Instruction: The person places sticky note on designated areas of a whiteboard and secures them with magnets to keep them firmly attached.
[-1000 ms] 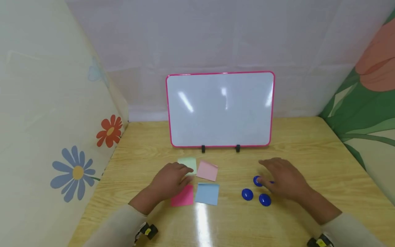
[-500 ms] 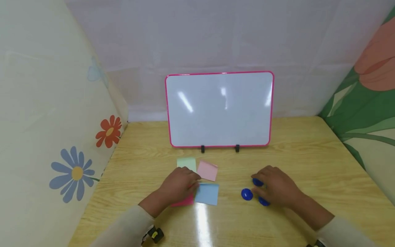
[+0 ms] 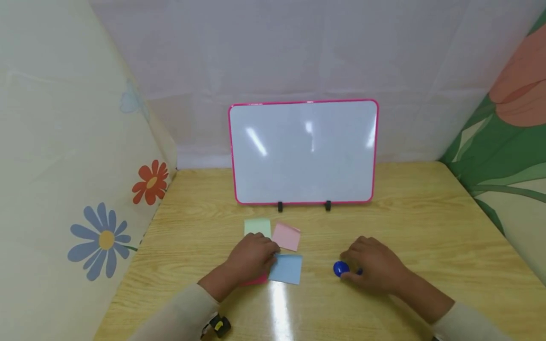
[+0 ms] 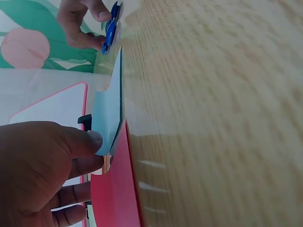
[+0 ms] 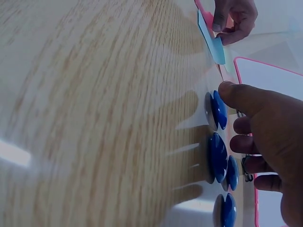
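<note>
Nearer the left edge of the tabletop (image 3: 448,227) than the right, the left hand (image 3: 251,258) pinches a blue note (image 3: 286,270). About midway between those edges, the half-curled right hand (image 3: 375,265) touches a blue disc (image 3: 340,269); whether it grips, I cannot tell.

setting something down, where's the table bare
Free: table between the right hand and leafy wall, plus a gap between the blue note and blue discs. Crowded: around the left hand and sticky notes, and under the right.

2 arms (image 3: 216,283) extended: left hand (image 3: 252,257) pinching, right hand (image 3: 374,265) arched.
</note>
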Demonstrator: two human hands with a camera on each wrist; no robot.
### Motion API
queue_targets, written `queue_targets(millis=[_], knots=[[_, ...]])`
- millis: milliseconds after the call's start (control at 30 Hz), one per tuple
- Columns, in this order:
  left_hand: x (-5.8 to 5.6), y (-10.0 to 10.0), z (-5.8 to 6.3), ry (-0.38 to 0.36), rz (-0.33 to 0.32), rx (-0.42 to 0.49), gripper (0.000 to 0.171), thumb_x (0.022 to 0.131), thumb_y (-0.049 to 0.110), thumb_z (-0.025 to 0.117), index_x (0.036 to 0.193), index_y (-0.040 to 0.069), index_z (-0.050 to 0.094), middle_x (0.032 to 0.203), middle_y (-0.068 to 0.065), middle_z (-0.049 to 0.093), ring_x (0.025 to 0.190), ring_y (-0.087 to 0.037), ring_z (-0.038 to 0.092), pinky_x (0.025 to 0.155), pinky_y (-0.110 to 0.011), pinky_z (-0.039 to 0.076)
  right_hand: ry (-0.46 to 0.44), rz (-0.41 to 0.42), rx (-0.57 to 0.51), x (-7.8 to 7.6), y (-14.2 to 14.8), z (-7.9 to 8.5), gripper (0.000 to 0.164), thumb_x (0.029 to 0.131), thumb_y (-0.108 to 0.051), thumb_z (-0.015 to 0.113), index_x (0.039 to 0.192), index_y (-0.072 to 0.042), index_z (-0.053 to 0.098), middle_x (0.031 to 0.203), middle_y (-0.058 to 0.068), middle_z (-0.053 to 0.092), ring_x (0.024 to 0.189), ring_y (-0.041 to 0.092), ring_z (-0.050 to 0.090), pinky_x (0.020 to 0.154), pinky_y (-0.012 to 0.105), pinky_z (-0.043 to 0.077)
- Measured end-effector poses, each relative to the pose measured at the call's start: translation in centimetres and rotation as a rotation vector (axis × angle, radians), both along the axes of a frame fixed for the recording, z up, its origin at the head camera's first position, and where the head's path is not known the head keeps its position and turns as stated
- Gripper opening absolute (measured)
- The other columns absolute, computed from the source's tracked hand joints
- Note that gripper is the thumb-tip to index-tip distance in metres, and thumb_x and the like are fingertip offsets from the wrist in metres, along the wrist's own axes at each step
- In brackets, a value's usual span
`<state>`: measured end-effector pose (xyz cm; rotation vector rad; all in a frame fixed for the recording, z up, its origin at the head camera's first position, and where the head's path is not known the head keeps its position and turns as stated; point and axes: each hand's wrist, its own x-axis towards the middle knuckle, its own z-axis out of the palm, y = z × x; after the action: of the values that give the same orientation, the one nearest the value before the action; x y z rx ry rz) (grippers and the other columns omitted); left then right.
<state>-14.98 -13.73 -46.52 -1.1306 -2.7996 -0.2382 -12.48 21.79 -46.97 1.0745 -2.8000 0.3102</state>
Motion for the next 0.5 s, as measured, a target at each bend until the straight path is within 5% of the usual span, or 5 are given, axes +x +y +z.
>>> queue_targets(millis=[200,500], knots=[[-0.13,0.19,-0.05,0.015,0.017,0.009,0.011,0.087,0.020,0.081,0.097,0.018,0.075,0.090,0.007,0.073,0.079,-0.016,0.060,0.069,-0.033,0.046,-0.028,0.001,0.005,0.09,-0.33,-0.03,0.043,0.083,-0.052,0.080,0.106,-0.017,0.076,0.097,-0.009,0.069,0.097,0.015,0.061,0.098,0.048,0.045],[-0.43,0.32,-0.59,0.029,0.046,0.014,0.009,0.087,0.016,0.080,0.091,0.020,0.074,0.086,0.008,0.071,0.075,-0.016,0.058,0.067,-0.032,0.043,-0.008,0.021,0.030,0.03,-0.63,-0.05,0.044,0.085,-0.056,0.077,0.106,-0.017,0.076,0.093,-0.012,0.066,0.090,0.011,0.055,0.089,0.042,0.048]])
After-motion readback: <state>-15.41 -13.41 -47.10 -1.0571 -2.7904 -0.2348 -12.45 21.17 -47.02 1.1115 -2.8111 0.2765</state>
